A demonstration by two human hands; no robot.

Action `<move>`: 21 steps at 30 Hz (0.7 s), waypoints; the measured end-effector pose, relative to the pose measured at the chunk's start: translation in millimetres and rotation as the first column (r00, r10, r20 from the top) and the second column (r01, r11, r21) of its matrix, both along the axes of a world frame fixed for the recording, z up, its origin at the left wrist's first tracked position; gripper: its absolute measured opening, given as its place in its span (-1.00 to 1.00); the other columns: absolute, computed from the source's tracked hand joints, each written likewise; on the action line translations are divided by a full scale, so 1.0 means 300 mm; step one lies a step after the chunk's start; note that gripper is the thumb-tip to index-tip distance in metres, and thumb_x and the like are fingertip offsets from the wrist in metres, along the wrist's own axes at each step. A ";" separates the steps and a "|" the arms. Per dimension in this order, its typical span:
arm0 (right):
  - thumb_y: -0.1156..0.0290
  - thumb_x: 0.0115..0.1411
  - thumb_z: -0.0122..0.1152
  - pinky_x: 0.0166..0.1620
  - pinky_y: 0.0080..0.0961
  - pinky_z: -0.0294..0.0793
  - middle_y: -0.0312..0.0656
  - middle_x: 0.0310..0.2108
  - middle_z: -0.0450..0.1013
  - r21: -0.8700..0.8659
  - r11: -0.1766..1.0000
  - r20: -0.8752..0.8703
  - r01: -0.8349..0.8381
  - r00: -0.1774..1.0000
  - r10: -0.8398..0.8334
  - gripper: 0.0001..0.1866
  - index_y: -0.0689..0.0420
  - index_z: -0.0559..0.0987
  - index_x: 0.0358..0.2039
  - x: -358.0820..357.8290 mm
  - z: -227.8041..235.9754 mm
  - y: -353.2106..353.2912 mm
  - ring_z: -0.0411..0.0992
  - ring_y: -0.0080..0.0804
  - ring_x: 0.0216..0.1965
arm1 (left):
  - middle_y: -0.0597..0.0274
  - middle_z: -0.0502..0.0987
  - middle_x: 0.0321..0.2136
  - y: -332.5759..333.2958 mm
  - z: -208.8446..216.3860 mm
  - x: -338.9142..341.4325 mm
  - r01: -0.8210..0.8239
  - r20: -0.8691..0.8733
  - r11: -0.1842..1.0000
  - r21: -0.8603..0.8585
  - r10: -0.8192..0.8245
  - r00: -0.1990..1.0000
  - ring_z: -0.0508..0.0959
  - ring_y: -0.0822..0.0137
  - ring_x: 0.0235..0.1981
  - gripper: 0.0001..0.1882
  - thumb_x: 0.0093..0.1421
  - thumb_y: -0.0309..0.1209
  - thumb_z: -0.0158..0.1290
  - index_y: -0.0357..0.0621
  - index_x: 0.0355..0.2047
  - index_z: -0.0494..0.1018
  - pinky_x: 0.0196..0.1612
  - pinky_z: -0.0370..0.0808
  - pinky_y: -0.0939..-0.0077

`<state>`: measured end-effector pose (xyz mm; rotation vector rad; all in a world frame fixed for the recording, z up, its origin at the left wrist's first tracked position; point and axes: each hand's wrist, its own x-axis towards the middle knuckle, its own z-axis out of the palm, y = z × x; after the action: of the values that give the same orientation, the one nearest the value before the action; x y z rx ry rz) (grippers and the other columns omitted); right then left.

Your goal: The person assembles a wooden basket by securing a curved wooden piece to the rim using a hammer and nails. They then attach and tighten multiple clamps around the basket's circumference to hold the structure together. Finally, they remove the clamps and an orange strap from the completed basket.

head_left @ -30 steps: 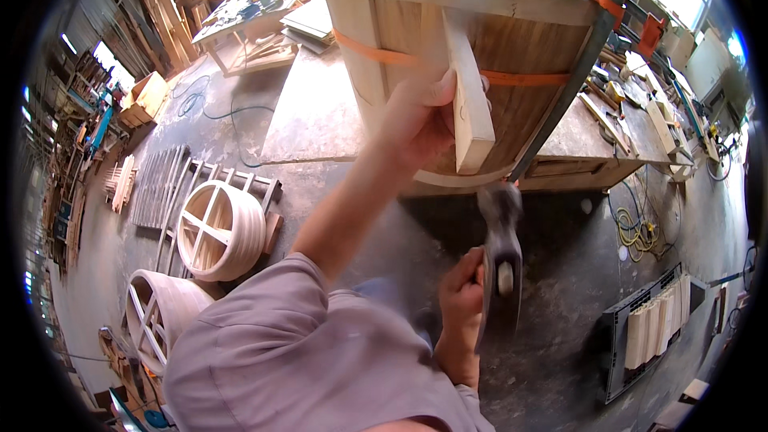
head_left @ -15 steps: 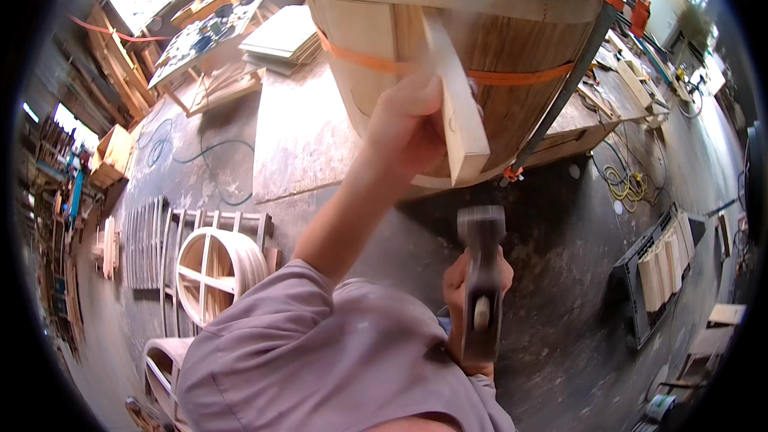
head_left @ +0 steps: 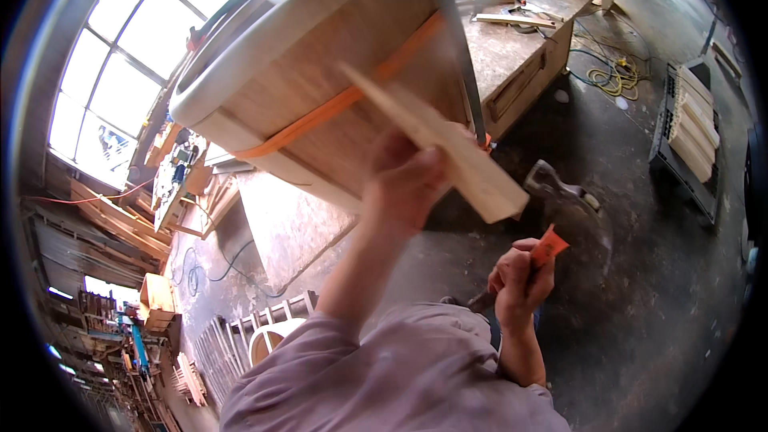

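Straight ahead is a large wooden tub [head_left: 320, 56] with a pale rounded rim and an orange strap [head_left: 308, 120] around it. My left hand [head_left: 404, 180] is closed round a pale wooden strip [head_left: 484, 180], held in front of the tub's side. Its far end is blurred; whether it touches the tub I cannot tell. Lower right, my right hand [head_left: 520, 280] grips a hammer [head_left: 560, 186] by its handle. An orange patch [head_left: 550, 246] shows just above the fingers, and the hammer's head is smeared by motion.
A bench [head_left: 528, 56] with wood pieces and tools stands behind the tub. At right, a black crate [head_left: 684, 144] holds wood pieces, near a coiled yellow cord [head_left: 620, 80] on the floor. Slatted wood pieces [head_left: 220, 352] lie at lower left. A dark clamp bar [head_left: 456, 40] runs along the tub.
The view has turned and tilted, so the tub appears further left and slanted. The wooden strip now lies more sideways. The hammer has swung out to the right, away from my body.
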<state>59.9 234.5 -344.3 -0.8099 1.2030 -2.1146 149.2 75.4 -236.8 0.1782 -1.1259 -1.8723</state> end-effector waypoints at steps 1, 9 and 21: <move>0.22 0.38 -0.02 -0.71 -0.67 0.12 -0.38 -0.66 0.15 -0.010 1.000 0.059 0.003 0.998 -0.002 -0.73 0.19 0.28 -0.20 -0.047 -0.003 -0.007 0.06 -0.71 -0.76 | 0.00 0.49 -0.10 -0.014 -0.009 -0.079 0.026 0.011 1.000 -0.008 -0.026 1.000 0.53 0.16 -0.07 -0.60 0.18 -0.51 0.07 -0.26 0.04 0.34 0.01 0.51 0.29; 0.20 0.36 0.03 -0.74 -0.70 0.11 -0.41 -0.67 0.12 0.045 0.999 0.160 -0.003 0.987 -0.004 -0.71 0.16 0.25 -0.25 -0.565 -0.101 -0.116 0.03 -0.73 -0.77 | 0.14 0.53 -0.14 -0.224 0.035 -0.617 -0.211 0.021 0.976 -0.058 0.213 0.977 0.55 0.27 -0.09 -0.65 0.24 -0.46 0.08 -0.26 0.02 0.36 0.01 0.50 0.33; 0.28 0.36 0.01 -0.72 -0.73 0.11 -0.41 -0.67 0.15 0.051 0.931 0.216 -0.363 0.914 0.344 -0.77 0.15 0.25 -0.25 -0.967 -0.054 -0.341 0.03 -0.74 -0.76 | 0.22 0.53 -0.18 -0.444 0.098 -0.720 -0.612 -0.007 0.790 0.035 0.612 0.790 0.53 0.32 -0.09 -0.73 0.30 -0.41 0.03 -0.17 -0.01 0.37 0.02 0.47 0.36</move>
<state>-230.1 132.2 -360.6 -0.6917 0.9538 -1.7847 -66.7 -57.9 -207.6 0.4853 -0.8813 -1.2980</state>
